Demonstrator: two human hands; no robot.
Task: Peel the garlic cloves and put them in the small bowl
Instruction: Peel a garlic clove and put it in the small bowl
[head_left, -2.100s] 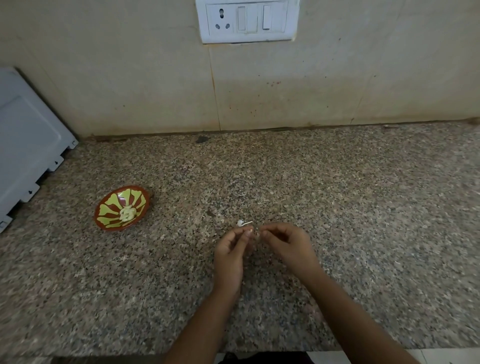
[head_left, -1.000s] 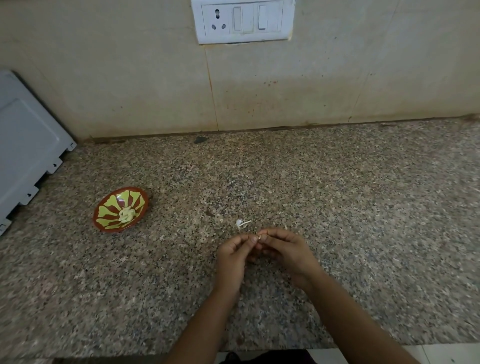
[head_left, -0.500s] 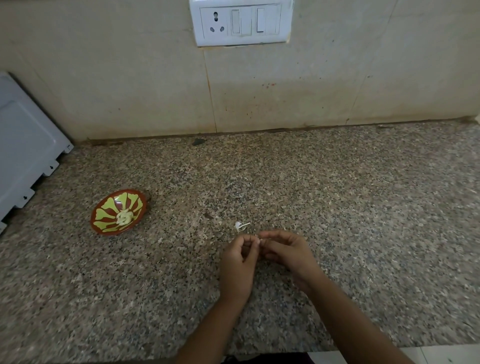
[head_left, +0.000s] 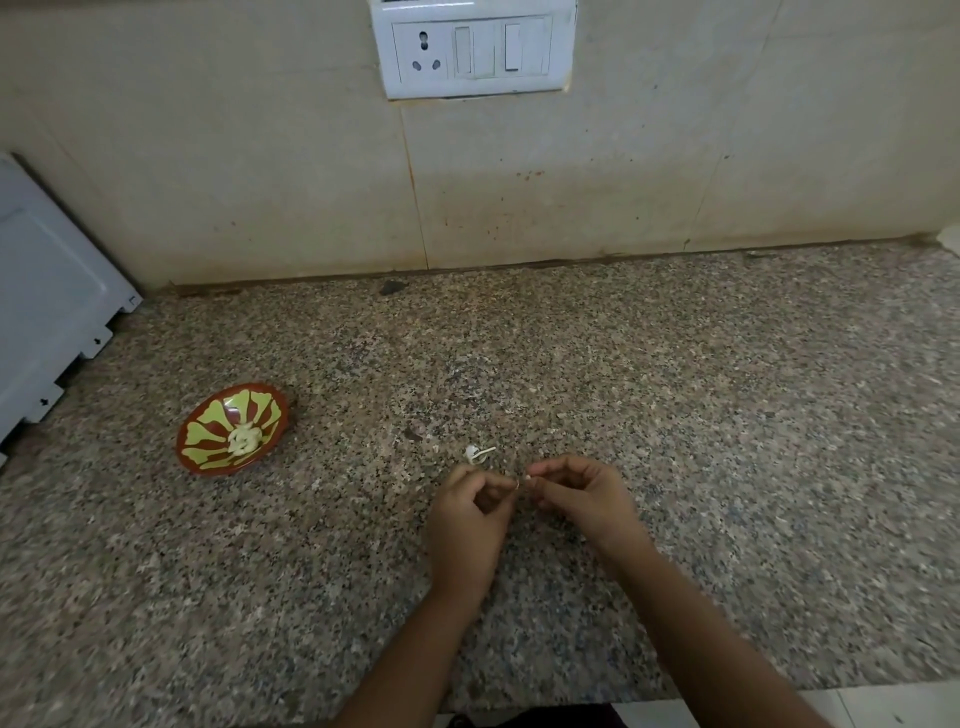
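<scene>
A small red bowl (head_left: 205, 457) with a yellow-green pattern sits on the counter at the left, with peeled pale garlic cloves (head_left: 243, 439) in its middle. My left hand (head_left: 467, 525) and my right hand (head_left: 587, 499) meet fingertip to fingertip over the counter's middle. A tiny garlic clove (head_left: 528, 476) shows as a pale speck pinched at my right fingertips; the rest of it is hidden. My left fingers are curled and pinched right beside it. A white scrap of garlic skin (head_left: 475, 454) lies on the counter just beyond my hands.
The speckled granite counter (head_left: 727, 415) runs back to a beige tiled wall with a white socket and switch plate (head_left: 472, 49). A grey-white appliance panel (head_left: 47, 312) stands at the far left. The counter's front edge is just below my forearms.
My fingertips, which touched at the clove half a second ago, have drawn slightly apart. The bowl and the skin scrap have stayed put.
</scene>
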